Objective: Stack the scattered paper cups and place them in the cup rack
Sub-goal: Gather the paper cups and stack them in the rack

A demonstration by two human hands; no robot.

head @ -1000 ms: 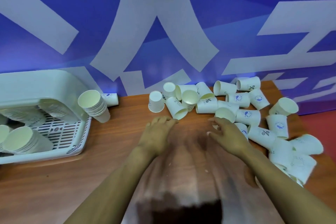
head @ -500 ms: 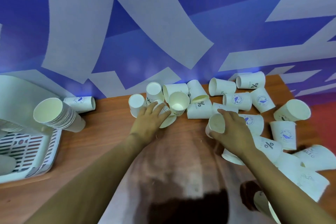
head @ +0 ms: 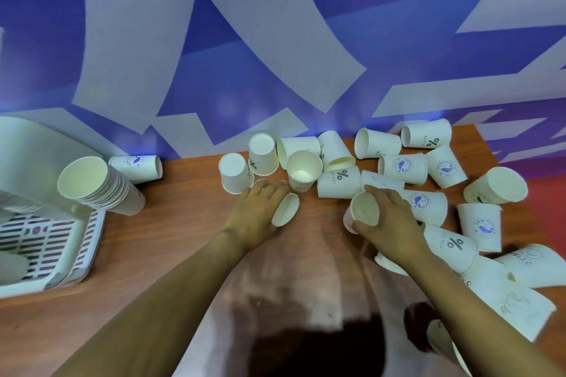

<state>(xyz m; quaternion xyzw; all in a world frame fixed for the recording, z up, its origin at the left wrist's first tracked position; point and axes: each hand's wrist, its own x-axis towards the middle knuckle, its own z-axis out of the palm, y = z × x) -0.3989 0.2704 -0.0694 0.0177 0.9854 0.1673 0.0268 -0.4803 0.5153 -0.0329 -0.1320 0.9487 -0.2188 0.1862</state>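
Fingers [head: 387,196] of the right hand [head: 389,217] now curl round a paper cup [head: 364,208] lying on its side with its mouth turned toward the left, where a second ago that hand lay flat on the bare tabletop [head: 171,232] short of the pile. Across from it, the left hand [head: 257,211] has also closed over a cup [head: 286,209], mouth tipped right, though its fingers hide most of the wall and I cannot be sure how firm the hold is. Both hands have thus gone from reaching to holding, and the two mouths roughly face each other, so nesting one cup into the other looks like the step in hand. Just behind the hands the scattered cups [head: 401,167] crowd the far edge against the blue wall, some upright, most toppled, and they spill thickly down the right side toward the near corner. Between the forearms the wood is open, giving room to bring the cups together. Further left a finished stack [head: 101,186] leans on its side against the rim of the white cup rack [head: 76,242], with a stray cup [head: 137,163] behind it near the wall; the strip of tabletop between hands and rack is open for carrying a stack across.
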